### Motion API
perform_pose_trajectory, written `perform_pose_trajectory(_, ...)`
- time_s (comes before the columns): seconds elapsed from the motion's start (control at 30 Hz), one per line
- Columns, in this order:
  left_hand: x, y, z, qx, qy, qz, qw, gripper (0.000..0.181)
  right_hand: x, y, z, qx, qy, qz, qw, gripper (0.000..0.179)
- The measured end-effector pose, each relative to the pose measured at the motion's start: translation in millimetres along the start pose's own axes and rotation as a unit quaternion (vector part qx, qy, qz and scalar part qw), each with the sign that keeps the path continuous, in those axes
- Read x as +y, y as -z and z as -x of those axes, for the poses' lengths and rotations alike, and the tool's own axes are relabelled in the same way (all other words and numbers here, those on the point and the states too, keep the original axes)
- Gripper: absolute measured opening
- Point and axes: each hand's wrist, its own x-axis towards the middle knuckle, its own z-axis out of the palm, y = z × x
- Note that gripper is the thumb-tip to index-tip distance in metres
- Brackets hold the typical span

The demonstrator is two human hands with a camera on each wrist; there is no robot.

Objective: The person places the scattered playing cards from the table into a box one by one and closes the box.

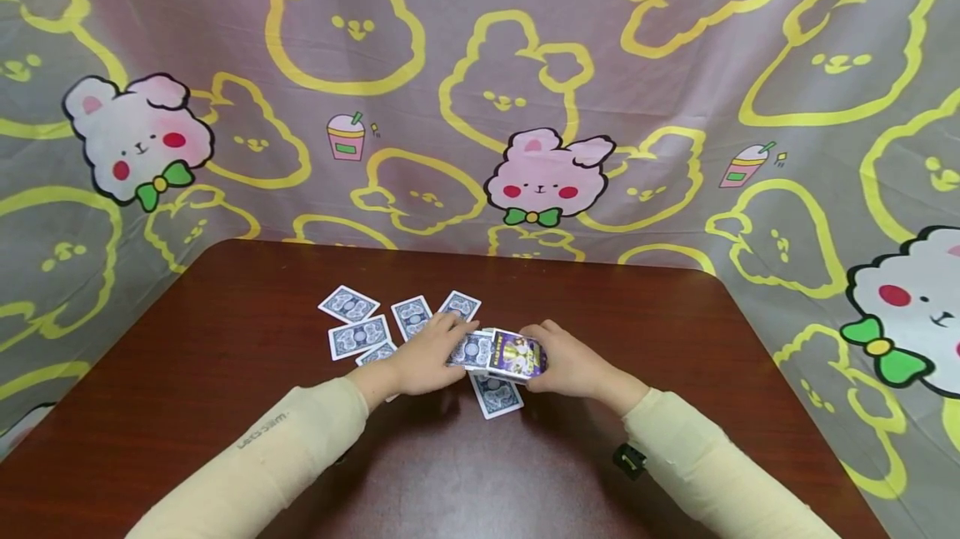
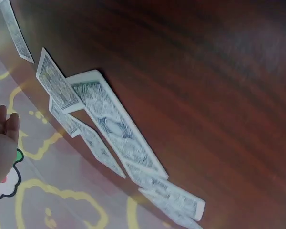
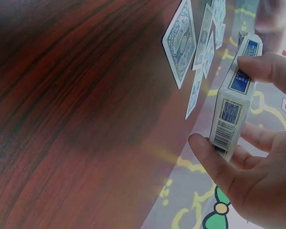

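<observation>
My right hand (image 1: 566, 360) grips a purple-and-yellow playing card box (image 1: 517, 354) by its right end. In the right wrist view, the thumb and fingers hold the white edges of this box (image 3: 231, 112), one end of which carries a barcode. From the box's left end stick out blue-backed playing cards (image 1: 472, 350), pinched by the fingers of my left hand (image 1: 427, 360). Beneath the box, a loose card (image 1: 497, 395) lies back up on the table. Only part of a hand (image 2: 2, 148) shows at the edge of the left wrist view.
Several more blue-backed cards lie scattered left of and behind the hands, among them a far-left card (image 1: 348, 304) and one at the back (image 1: 459, 306). The brown wooden table (image 1: 637, 306) ends at a patterned cloth (image 1: 420, 122) hanging behind it.
</observation>
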Motion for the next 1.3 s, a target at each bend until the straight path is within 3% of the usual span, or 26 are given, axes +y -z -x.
perform_pose_trajectory(0.1,0.2,0.9,-0.5,0.022,0.031,0.082,0.9959,0.047,0,0,-0.2,0.000,0.001,-0.004,1.0000,0.065)
perform_pose_trajectory(0.17,0.6,0.4,-2.4,0.043,0.063,0.132,0.9884,0.042,0,-1,-0.7,0.000,0.004,-0.009,1.0000,0.065)
perform_pose_trajectory(0.27,1.0,-0.9,-5.8,0.071,0.123,0.197,0.9699,0.044,0,-1,-1.2,0.001,0.010,-0.012,0.9999,0.065)
perform_pose_trajectory(0.43,1.4,-3.3,-9.4,0.098,0.219,0.266,0.9338,0.051,0,-1,-1.6,0.004,0.015,-0.007,0.9999,0.065)
perform_pose_trajectory(0.53,2.7,-4.5,-10.7,0.107,0.251,0.294,0.9160,0.053,0,-1,-1.9,0.006,0.017,-0.002,0.9998,0.065)
perform_pose_trajectory(0.63,4.7,-5.4,-11.5,0.117,0.265,0.311,0.9053,0.054,0,-1,-2.3,0.009,0.022,0.001,0.9997,0.065)
perform_pose_trajectory(0.9,10.2,-7.6,-13.9,0.124,0.267,0.326,0.8982,0.056,0,-2,-2.0,0.010,0.036,0.000,0.9993,0.063)
perform_pose_trajectory(1.1,14.8,-10.2,-14.7,0.121,0.266,0.318,0.9020,0.056,0,-3,-1.9,0.010,0.047,0.003,0.9988,0.063)
perform_pose_trajectory(1.3,19.2,-13.7,-17.2,0.104,0.273,0.328,0.8982,0.054,-1,-3,-2.6,0.013,0.053,0.004,0.9985,0.063)
